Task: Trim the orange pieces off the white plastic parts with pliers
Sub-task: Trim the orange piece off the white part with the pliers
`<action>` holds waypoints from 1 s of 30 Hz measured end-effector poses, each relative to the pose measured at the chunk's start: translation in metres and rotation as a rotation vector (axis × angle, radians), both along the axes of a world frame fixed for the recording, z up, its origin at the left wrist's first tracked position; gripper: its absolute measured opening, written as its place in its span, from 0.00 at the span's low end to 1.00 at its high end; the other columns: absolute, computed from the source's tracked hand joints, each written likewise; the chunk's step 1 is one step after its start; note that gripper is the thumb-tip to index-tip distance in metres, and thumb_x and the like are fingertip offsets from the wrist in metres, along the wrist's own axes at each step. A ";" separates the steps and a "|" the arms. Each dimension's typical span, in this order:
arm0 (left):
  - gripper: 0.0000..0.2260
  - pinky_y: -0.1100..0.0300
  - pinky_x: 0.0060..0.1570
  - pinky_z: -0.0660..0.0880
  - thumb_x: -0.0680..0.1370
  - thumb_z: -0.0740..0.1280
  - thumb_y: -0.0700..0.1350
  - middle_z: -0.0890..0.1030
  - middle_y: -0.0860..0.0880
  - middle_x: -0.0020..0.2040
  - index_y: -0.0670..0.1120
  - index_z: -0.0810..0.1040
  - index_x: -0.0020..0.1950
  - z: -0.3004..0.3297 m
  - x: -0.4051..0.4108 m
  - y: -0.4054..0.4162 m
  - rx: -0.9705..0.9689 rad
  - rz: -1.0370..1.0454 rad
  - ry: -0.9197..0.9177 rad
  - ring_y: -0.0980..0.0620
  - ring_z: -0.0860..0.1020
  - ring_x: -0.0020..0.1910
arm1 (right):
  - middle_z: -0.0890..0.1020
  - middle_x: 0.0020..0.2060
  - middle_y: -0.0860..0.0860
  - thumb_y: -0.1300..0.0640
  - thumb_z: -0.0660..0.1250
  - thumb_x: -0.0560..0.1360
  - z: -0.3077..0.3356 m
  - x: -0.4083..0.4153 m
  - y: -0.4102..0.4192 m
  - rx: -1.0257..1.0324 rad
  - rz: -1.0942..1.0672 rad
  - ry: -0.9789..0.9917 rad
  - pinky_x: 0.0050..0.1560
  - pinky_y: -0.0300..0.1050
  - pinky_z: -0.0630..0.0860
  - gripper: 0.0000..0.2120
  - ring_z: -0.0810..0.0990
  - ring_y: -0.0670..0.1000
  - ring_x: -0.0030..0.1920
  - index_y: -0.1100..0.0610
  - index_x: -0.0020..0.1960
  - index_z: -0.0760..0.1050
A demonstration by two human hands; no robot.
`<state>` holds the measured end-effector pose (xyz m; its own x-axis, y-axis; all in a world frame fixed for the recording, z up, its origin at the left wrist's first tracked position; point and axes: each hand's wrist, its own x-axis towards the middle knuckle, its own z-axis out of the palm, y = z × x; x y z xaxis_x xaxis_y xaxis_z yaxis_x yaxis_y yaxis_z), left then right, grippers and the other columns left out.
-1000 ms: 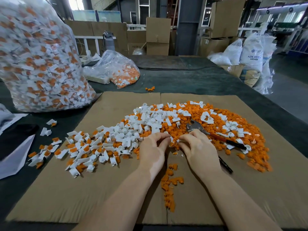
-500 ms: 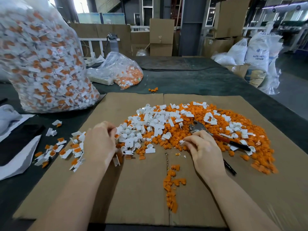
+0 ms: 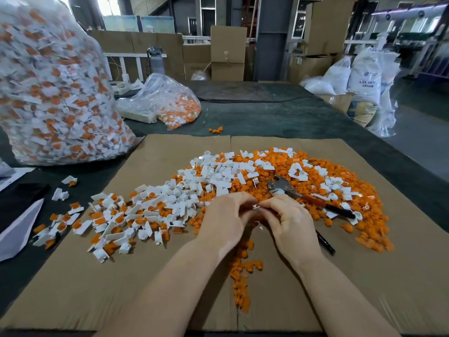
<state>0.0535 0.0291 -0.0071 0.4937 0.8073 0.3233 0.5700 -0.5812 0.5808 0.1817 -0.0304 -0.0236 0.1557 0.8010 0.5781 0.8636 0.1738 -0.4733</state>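
From the head view, the left hand (image 3: 224, 218) and right hand (image 3: 290, 221) meet over the brown cardboard sheet (image 3: 150, 283), both pinching one small white plastic part (image 3: 255, 207) between fingertips, likely to line it up for cutting. The metal pliers with red-and-black handles (image 3: 303, 194) lie ungripped on the orange offcut pile (image 3: 340, 190), close for the right hand.

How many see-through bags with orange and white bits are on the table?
2: a big bag at far left, and a small bag behind the cardboard.
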 end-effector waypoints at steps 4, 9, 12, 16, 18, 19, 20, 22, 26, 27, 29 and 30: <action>0.11 0.73 0.51 0.65 0.77 0.67 0.47 0.81 0.54 0.55 0.51 0.79 0.59 -0.006 0.004 0.000 -0.059 0.081 -0.083 0.62 0.74 0.51 | 0.81 0.40 0.51 0.66 0.70 0.71 -0.002 0.000 0.000 0.023 -0.041 -0.027 0.45 0.47 0.78 0.05 0.79 0.50 0.44 0.60 0.47 0.81; 0.09 0.83 0.42 0.64 0.77 0.67 0.44 0.76 0.60 0.45 0.49 0.81 0.56 -0.015 0.000 -0.002 -0.138 0.139 -0.234 0.66 0.71 0.43 | 0.78 0.40 0.53 0.67 0.72 0.66 -0.007 -0.001 0.001 -0.069 -0.140 -0.150 0.45 0.52 0.75 0.08 0.77 0.54 0.45 0.58 0.44 0.83; 0.07 0.82 0.41 0.65 0.77 0.67 0.45 0.75 0.61 0.43 0.49 0.80 0.54 -0.018 -0.001 0.000 -0.192 0.168 -0.274 0.63 0.73 0.44 | 0.77 0.41 0.53 0.62 0.75 0.67 -0.008 -0.001 0.002 -0.091 -0.164 -0.187 0.45 0.52 0.72 0.05 0.76 0.55 0.46 0.57 0.43 0.83; 0.02 0.82 0.40 0.64 0.77 0.67 0.46 0.75 0.62 0.40 0.52 0.77 0.49 -0.019 -0.001 0.000 -0.216 0.151 -0.277 0.66 0.72 0.41 | 0.79 0.41 0.52 0.63 0.73 0.69 -0.005 -0.002 0.002 -0.033 -0.114 -0.128 0.47 0.50 0.74 0.05 0.77 0.53 0.45 0.59 0.44 0.79; 0.01 0.81 0.40 0.65 0.77 0.67 0.47 0.76 0.60 0.40 0.52 0.76 0.48 -0.020 -0.001 0.000 -0.231 0.153 -0.291 0.65 0.73 0.41 | 0.80 0.41 0.51 0.63 0.71 0.71 -0.004 -0.003 0.001 -0.011 -0.084 -0.041 0.46 0.47 0.75 0.05 0.77 0.50 0.44 0.59 0.46 0.78; 0.01 0.80 0.40 0.65 0.77 0.67 0.47 0.76 0.60 0.40 0.52 0.76 0.47 -0.020 -0.001 0.000 -0.234 0.154 -0.298 0.65 0.74 0.41 | 0.80 0.41 0.51 0.63 0.71 0.72 -0.003 -0.003 0.000 -0.008 -0.068 -0.002 0.45 0.46 0.76 0.05 0.77 0.49 0.43 0.59 0.47 0.77; 0.01 0.80 0.40 0.66 0.77 0.67 0.47 0.77 0.59 0.40 0.52 0.76 0.47 -0.020 -0.001 0.000 -0.234 0.153 -0.302 0.64 0.74 0.40 | 0.80 0.41 0.50 0.63 0.70 0.72 -0.002 -0.003 -0.001 -0.004 -0.047 0.026 0.45 0.45 0.77 0.05 0.78 0.48 0.43 0.59 0.47 0.78; 0.02 0.79 0.39 0.67 0.77 0.68 0.46 0.77 0.58 0.39 0.52 0.76 0.46 -0.020 -0.001 0.000 -0.235 0.143 -0.303 0.63 0.74 0.39 | 0.81 0.41 0.50 0.63 0.70 0.72 0.000 -0.003 -0.002 0.015 0.004 0.056 0.46 0.43 0.78 0.05 0.79 0.48 0.44 0.60 0.49 0.79; 0.02 0.77 0.37 0.67 0.77 0.68 0.45 0.77 0.57 0.38 0.51 0.76 0.46 -0.020 -0.001 -0.001 -0.254 0.118 -0.307 0.62 0.75 0.38 | 0.83 0.43 0.52 0.67 0.70 0.71 0.002 -0.005 -0.004 0.039 0.055 0.030 0.49 0.41 0.77 0.10 0.80 0.48 0.45 0.61 0.51 0.81; 0.02 0.77 0.37 0.67 0.77 0.68 0.45 0.77 0.57 0.38 0.52 0.76 0.46 -0.020 -0.001 -0.001 -0.259 0.115 -0.312 0.62 0.75 0.37 | 0.83 0.42 0.52 0.67 0.70 0.71 0.002 -0.005 -0.004 0.041 0.049 0.027 0.49 0.41 0.77 0.10 0.80 0.48 0.45 0.61 0.51 0.82; 0.02 0.77 0.36 0.67 0.76 0.68 0.45 0.78 0.56 0.37 0.52 0.76 0.45 -0.020 -0.001 -0.001 -0.259 0.113 -0.317 0.61 0.75 0.36 | 0.83 0.41 0.51 0.65 0.70 0.72 0.001 -0.005 -0.004 0.033 0.018 0.055 0.47 0.41 0.78 0.07 0.80 0.47 0.43 0.60 0.49 0.81; 0.02 0.77 0.36 0.67 0.76 0.68 0.45 0.78 0.56 0.37 0.52 0.76 0.45 -0.020 -0.001 -0.001 -0.257 0.112 -0.317 0.61 0.75 0.36 | 0.83 0.40 0.50 0.64 0.70 0.72 0.001 -0.005 -0.005 0.028 0.001 0.068 0.44 0.41 0.79 0.05 0.80 0.46 0.41 0.60 0.48 0.81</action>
<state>0.0523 0.0276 -0.0267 0.3069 0.9244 0.2265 0.3914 -0.3396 0.8553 0.1763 -0.0350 -0.0227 0.1947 0.7850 0.5881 0.8293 0.1885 -0.5261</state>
